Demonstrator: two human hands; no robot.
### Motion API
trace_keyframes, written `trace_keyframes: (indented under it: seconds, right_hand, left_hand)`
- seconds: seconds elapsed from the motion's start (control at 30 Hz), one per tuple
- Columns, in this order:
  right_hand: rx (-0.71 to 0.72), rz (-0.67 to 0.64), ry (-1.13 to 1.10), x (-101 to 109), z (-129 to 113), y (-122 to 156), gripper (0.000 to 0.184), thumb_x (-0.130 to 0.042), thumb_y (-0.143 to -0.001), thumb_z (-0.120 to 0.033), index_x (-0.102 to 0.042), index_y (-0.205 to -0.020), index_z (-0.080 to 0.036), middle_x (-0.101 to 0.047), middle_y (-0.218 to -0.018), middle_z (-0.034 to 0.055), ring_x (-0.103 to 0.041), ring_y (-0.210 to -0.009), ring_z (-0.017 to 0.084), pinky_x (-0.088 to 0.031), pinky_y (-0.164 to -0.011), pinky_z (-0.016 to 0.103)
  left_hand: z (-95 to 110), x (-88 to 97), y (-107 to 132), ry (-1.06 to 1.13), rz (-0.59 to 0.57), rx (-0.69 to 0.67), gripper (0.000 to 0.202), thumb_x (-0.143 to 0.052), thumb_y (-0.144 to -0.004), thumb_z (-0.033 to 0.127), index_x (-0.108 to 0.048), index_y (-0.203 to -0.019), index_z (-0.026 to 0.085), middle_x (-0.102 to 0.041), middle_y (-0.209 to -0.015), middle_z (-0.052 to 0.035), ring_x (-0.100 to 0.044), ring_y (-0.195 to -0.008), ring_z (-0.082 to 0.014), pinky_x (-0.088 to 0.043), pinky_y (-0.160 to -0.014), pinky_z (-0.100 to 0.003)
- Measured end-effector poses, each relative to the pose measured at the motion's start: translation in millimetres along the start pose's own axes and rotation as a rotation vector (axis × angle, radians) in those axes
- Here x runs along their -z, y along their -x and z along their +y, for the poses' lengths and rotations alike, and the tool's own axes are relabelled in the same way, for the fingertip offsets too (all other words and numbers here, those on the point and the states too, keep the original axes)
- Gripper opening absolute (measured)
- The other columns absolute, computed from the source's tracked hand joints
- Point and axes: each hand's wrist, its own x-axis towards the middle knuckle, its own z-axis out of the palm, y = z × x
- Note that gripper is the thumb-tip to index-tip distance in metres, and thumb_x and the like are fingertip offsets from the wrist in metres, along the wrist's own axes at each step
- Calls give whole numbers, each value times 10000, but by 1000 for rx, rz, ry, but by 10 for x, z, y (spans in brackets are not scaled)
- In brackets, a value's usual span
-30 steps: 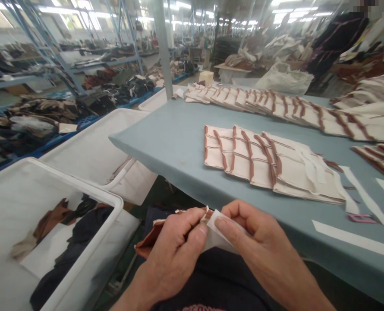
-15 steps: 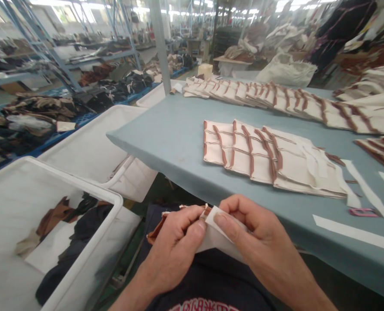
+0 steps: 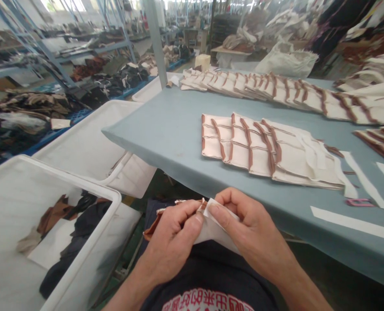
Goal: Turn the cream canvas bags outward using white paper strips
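Both hands meet over my lap, just in front of the table edge. My left hand pinches a brown-and-cream fabric piece, whose brown edge shows past my wrist on the left. A white strip lies against that fabric, held between the thumb and fingers of my right hand. The fingertips of the two hands are close together at the fabric's corner. Most of the fabric piece is hidden behind my left hand.
On the blue-green table lie overlapping cream panels with brown edging, a longer row of panels, loose white strips and a small pink-and-black tool. White bins with cloth scraps stand at the left.
The view has tipped slightly, so the table and panels sit a little higher. Both hands keep their pinch on the fabric and strip, with only small finger shifts.
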Motion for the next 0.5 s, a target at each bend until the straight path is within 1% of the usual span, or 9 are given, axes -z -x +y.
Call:
trace_keyframes:
  seconds: [0.13, 0.3, 0.4, 0.5]
  right_hand:
    - [23, -7, 53, -2, 5, -9, 318, -564, -982, -495, -592, -828, -218, -564, -624, -43, -489, -555, 116, -350, -487, 214]
    - [70, 60, 120, -51, -10, -23, 299, -558, -976, -472, -594, -813, -223, -587, -616, -32, -525, -553, 129, -360, -500, 231]
    - [50, 75, 126, -86, -27, -26, 296, -554, -960, -475, -583, -800, -227, -583, -600, -34, -520, -536, 132, -354, -499, 239]
    - [18, 77, 136, -107, -39, -21, 300, -556, -941, -487, -580, -784, -232, -599, -607, -25, -534, -541, 141, -357, -505, 244]
  left_hand:
    - [-17, 7, -6, -3, -10, 6, 316, -458, -1001, 297, -727, -925, 151, -635, -797, -4, -537, -754, -161, -412, -698, -270]
    - [-30, 20, 2, -9, 3, 19, 318, -461, -997, 303, -727, -929, 144, -631, -776, -2, -514, -704, -150, -383, -653, -270]
    - [-29, 33, -2, -34, 5, 16, 319, -459, -983, 299, -716, -879, 142, -619, -754, -3, -510, -695, -152, -380, -660, -277]
    - [-21, 41, -8, -1, -22, 9, 282, -473, -943, 285, -705, -866, 144, -635, -780, -11, -537, -733, -165, -412, -696, -280]
